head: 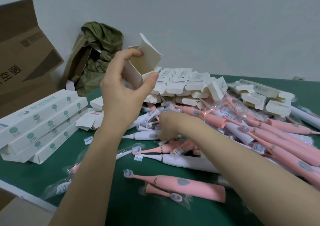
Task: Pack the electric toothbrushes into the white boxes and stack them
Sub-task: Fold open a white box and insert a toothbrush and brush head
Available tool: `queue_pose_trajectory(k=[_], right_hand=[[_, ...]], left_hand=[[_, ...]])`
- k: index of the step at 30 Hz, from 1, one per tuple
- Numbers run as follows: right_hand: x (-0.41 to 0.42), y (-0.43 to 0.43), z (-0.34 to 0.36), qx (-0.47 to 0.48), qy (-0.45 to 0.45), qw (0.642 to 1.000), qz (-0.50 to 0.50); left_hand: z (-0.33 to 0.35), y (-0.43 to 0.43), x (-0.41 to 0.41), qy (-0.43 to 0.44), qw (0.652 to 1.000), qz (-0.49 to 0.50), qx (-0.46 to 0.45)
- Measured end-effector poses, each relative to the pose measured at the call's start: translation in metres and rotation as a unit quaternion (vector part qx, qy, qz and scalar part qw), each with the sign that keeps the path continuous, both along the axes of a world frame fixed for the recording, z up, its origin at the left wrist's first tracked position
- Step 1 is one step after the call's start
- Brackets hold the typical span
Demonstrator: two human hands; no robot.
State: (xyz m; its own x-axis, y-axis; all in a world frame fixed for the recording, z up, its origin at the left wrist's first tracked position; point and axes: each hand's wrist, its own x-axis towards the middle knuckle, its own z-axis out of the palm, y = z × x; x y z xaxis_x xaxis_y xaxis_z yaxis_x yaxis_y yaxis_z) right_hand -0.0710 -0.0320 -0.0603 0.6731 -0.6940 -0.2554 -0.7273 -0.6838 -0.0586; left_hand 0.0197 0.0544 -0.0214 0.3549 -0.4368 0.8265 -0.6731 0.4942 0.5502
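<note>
Open white box [143, 65], flaps up, pinched by thumb and fingers of left hand [121, 91], right hand [170, 125] in toothbrush pile [259, 135], fingers unclear, packed boxes [39, 122] left, empty boxes [190, 84] far.

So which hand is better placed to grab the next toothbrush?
Right. The right hand reaches down among the loose toothbrushes, while the left hand holds the open white box up.

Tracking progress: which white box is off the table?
The open-ended box gripped by the left hand; the others lie stacked or piled on the table.
</note>
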Motion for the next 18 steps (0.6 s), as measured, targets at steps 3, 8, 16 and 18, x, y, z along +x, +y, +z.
queue_pose_trajectory(k=[3,8,16,18], right_hand=[[-0.006,-0.002,-0.002,-0.012,-0.07,0.997,-0.018],[-0.028,-0.012,0.021,0.025,-0.345,0.935,-0.078],[-0.064,-0.017,0.048,0.046,-0.767,0.613,-0.186],[-0.073,-0.014,0.055,0.02,-0.829,0.528,-0.184]], left_hand=[[-0.001,-0.001,0.001,0.014,1.0,-0.003,0.002],[0.01,0.0,0.0,0.01,1.0,0.008,-0.017],[0.032,-0.014,0.005,-0.117,0.983,0.102,0.103],[0.025,-0.019,0.007,-0.137,0.969,0.134,0.153]])
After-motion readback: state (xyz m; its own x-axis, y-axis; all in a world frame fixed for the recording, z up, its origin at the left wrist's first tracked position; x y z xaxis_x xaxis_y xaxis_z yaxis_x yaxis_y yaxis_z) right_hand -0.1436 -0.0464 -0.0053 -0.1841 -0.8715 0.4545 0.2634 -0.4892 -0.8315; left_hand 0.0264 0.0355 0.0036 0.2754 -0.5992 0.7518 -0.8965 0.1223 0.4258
